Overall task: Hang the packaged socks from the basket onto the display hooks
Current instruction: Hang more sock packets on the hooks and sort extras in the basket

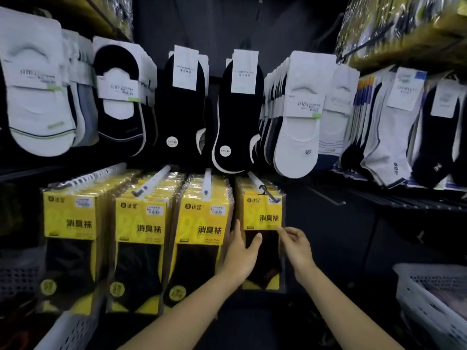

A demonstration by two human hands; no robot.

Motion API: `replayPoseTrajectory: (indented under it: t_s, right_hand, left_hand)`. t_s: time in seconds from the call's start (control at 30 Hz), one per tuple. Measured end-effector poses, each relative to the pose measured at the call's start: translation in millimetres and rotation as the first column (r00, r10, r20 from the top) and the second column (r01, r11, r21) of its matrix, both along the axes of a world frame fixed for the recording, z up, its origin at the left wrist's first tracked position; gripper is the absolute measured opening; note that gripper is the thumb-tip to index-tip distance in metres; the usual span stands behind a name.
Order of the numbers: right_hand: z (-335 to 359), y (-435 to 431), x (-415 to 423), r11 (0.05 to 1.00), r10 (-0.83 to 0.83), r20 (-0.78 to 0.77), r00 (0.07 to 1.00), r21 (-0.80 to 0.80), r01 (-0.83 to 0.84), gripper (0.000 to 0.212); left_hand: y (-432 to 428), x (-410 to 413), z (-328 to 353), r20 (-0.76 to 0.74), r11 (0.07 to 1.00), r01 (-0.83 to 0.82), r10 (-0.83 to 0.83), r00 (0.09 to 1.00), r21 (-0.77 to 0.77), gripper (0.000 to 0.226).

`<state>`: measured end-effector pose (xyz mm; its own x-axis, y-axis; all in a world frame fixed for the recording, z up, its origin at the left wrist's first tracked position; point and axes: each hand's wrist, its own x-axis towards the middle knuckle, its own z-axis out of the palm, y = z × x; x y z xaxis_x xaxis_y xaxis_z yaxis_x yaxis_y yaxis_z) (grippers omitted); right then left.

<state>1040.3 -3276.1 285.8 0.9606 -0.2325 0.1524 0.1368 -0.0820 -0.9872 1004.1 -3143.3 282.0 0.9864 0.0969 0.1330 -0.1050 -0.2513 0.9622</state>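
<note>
A yellow-and-black sock pack hangs at the front of the rightmost display hook in the lower row. My left hand grips the pack's left edge, with the thumb across its dark front. At the pack's right edge, just under the yellow label, my right hand pinches it with fingertips. Three fuller rows of the same yellow packs hang on hooks to the left.
Low-cut black and white socks hang in the row above. A white perforated basket stands at the lower right, another basket's rim at the lower left. A bare hook juts out right of the pack.
</note>
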Motion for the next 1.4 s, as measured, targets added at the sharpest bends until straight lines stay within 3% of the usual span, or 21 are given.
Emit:
replayPoseTrajectory:
  t_s: [0.1, 0.2, 0.3, 0.5, 0.63, 0.73, 0.87, 0.93, 1.0, 1.03, 1.1, 1.2, 1.27, 1.4]
  right_hand:
    - [-17, -11, -36, 0.997, 0.037, -0.009, 0.999, -0.07, -0.038, 0.04]
    - [-43, -15, -78, 0.977, 0.108, -0.043, 0.993, -0.179, -0.114, 0.042]
    - [-85, -11, -121, 0.942, 0.212, -0.178, 0.961, -0.223, -0.249, 0.04]
    - [-202, 3, -199, 0.877, 0.233, -0.469, 0.852, -0.278, -0.393, 0.034]
    - [-285, 5, -249, 0.891, 0.153, -0.623, 0.767, -0.249, -0.38, 0.033]
    - [-324, 6, -280, 0.867, 0.133, -0.745, 0.653, -0.232, -0.441, 0.013]
    - [-350, 5, -300, 0.882, 0.102, -0.851, 0.514, -0.161, -0.442, 0.027]
    - [-363, 7, -296, 0.904, 0.073, -0.847, 0.526, -0.167, -0.394, 0.013]
    - [-382, 9, -289, 0.895, 0.04, -0.843, 0.536, -0.208, -0.394, 0.038]
    - [-384, 11, -285, 0.892, 0.021, -0.841, 0.541, -0.229, -0.391, 0.041]
    - [-388, 16, -280, 0.879, 0.03, -0.846, 0.532, -0.232, -0.417, 0.018]
    - [-401, 19, -271, 0.872, 0.07, -0.857, 0.51, -0.195, -0.448, 0.038]
    - [-406, 22, -267, 0.867, 0.127, -0.863, 0.49, -0.144, -0.477, 0.039]
    - [-420, 25, -259, 0.918, 0.141, -0.88, 0.454, -0.055, -0.392, 0.043]
  left_hand:
    - [3, -31, -16, 0.03, 0.998, 0.054, -0.053, 0.998, -0.028, 0.071]
    - [15, -70, -43, 0.003, 0.994, 0.083, -0.083, 0.997, 0.078, 0.069]
    - [40, -113, -88, -0.058, 0.978, 0.095, -0.085, 0.995, 0.185, 0.069]
    - [111, -208, -210, -0.267, 0.872, 0.065, 0.077, 0.961, 0.486, 0.064]
    - [144, -271, -291, -0.477, 0.828, 0.146, 0.16, 0.864, 0.541, 0.061]
    - [155, -301, -333, -0.598, 0.875, 0.162, 0.168, 0.784, 0.457, 0.05]
    - [159, -323, -368, -0.744, 0.96, 0.064, 0.169, 0.646, 0.273, 0.051]
    - [157, -323, -376, -0.786, 0.976, -0.008, 0.179, 0.592, 0.216, 0.057]
    - [154, -319, -383, -0.792, 0.982, -0.066, 0.18, 0.583, 0.174, 0.054]
    - [153, -317, -385, -0.796, 0.983, -0.088, 0.182, 0.578, 0.162, 0.053]
    - [151, -311, -392, -0.811, 0.985, -0.096, 0.174, 0.558, 0.145, 0.057]
    - [149, -302, -404, -0.844, 0.981, -0.141, 0.184, 0.503, 0.13, 0.058]
    - [148, -296, -410, -0.863, 0.973, -0.205, 0.193, 0.466, 0.107, 0.054]
    - [146, -292, -413, -0.819, 0.937, -0.338, 0.26, 0.511, 0.086, 0.035]
